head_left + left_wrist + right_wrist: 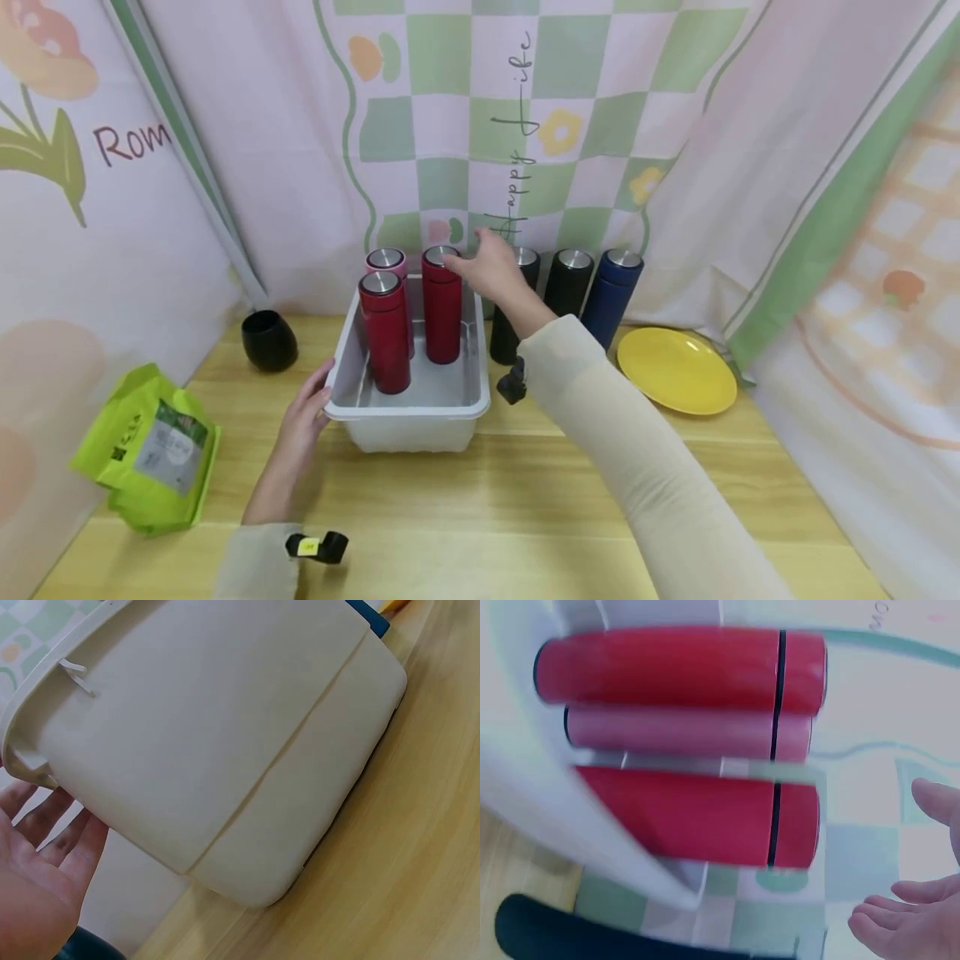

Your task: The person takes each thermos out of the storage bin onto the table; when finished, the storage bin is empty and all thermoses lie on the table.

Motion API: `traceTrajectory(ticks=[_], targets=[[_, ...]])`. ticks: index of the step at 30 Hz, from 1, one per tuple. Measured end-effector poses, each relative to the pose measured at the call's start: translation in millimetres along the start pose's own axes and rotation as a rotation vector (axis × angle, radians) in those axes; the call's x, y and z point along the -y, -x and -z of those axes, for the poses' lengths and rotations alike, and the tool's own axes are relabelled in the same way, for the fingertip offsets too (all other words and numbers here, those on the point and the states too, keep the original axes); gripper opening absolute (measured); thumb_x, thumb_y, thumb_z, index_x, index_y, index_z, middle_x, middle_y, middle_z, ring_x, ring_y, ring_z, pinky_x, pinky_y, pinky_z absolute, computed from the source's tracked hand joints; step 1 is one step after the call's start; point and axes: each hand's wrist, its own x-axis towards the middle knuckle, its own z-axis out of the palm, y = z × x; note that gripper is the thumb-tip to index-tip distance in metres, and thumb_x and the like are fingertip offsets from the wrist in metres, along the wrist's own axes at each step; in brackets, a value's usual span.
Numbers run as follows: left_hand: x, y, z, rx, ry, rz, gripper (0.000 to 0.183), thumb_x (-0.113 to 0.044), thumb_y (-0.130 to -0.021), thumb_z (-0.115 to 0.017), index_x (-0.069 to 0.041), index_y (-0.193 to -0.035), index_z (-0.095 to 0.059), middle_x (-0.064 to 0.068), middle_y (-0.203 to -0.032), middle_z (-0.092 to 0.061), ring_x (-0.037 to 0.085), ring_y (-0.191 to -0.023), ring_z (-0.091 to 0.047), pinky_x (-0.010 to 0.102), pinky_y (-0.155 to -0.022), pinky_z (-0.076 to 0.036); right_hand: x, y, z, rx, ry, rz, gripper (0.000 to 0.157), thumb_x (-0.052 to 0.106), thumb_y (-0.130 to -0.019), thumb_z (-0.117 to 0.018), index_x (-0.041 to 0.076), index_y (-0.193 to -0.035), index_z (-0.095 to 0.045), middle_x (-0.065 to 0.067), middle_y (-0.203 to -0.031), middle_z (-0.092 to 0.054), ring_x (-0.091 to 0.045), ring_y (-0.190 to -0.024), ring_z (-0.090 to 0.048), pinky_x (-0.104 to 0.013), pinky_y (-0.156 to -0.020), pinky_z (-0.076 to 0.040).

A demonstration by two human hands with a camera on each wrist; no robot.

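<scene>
A light grey plastic bin stands on the table. Inside it, upright, are a red thermos bottle at the front left, a second red thermos bottle at the back right, and a pink thermos bottle, mostly hidden in the head view. My left hand touches the bin's left rim with its fingers extended; the left wrist view shows its fingers against the outer wall just below the rim. With thumb and fingers spread, my right hand hovers beside the back-right red bottle's lid, holding nothing.
Right of the bin stand a black thermos bottle, another black thermos bottle and a blue thermos bottle. Beyond them lies a yellow plate. On the left are a black cup and a green bag. A patterned curtain hangs behind.
</scene>
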Motion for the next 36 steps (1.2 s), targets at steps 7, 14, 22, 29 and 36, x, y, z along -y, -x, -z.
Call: traceTrajectory(ticks=[7,14,22,29,36], targets=[[0.4,-0.8,0.3,0.006,0.007,-0.017,0.048,-0.013,-0.104,-0.040,-0.001,-0.150,-0.033,-0.013,-0.131,-0.046,0.008,-0.118,-0.044,0.026,-0.096,-0.042,24,5,-32.0,0.098,-0.056,-0.005,0.080,0.041,-0.089,-0.070,0.009,-0.152,-0.032,-0.014,-0.148,-0.041,-0.029,-0.133,-0.040,-0.045,-0.104,-0.039],[1.8,-1.4,0.1,0.018,0.003,-0.028,0.048,-0.014,-0.105,-0.040,0.001,-0.150,-0.032,-0.010,-0.133,-0.044,0.006,-0.118,-0.044,0.024,-0.096,-0.042,27,6,-61.6,0.172,-0.128,-0.049,0.073,0.037,-0.088,-0.073,0.007,-0.146,-0.041,-0.014,-0.136,-0.053,-0.026,-0.121,-0.052,-0.041,-0.096,-0.046],[2.4,-0.6,2.6,0.021,0.013,-0.043,0.047,-0.013,-0.104,-0.040,-0.002,-0.150,-0.035,-0.015,-0.128,-0.047,0.005,-0.117,-0.046,0.022,-0.094,-0.043,34,11,-94.8,0.092,-0.091,-0.013,0.072,0.034,-0.082,-0.079,0.008,-0.141,-0.047,-0.013,-0.130,-0.057,-0.024,-0.116,-0.054,-0.039,-0.096,-0.046],[0.1,-1.1,1.5,0.004,0.006,-0.028,0.048,-0.014,-0.104,-0.041,0.000,-0.150,-0.033,-0.011,-0.132,-0.044,0.004,-0.118,-0.045,0.022,-0.094,-0.043,42,14,-107.0,0.032,-0.086,-0.060,0.071,0.035,-0.084,-0.078,0.005,-0.139,-0.044,-0.012,-0.129,-0.056,-0.023,-0.115,-0.055,-0.039,-0.096,-0.047],[1.4,0.1,0.3,-0.004,0.015,-0.038,0.047,-0.012,-0.104,-0.041,-0.001,-0.149,-0.036,-0.011,-0.131,-0.046,0.005,-0.117,-0.046,0.023,-0.094,-0.043,40,16,-102.3,0.037,-0.086,-0.061,0.069,0.036,-0.083,-0.078,0.008,-0.138,-0.048,-0.009,-0.127,-0.059,-0.021,-0.110,-0.057,-0.038,-0.093,-0.049]])
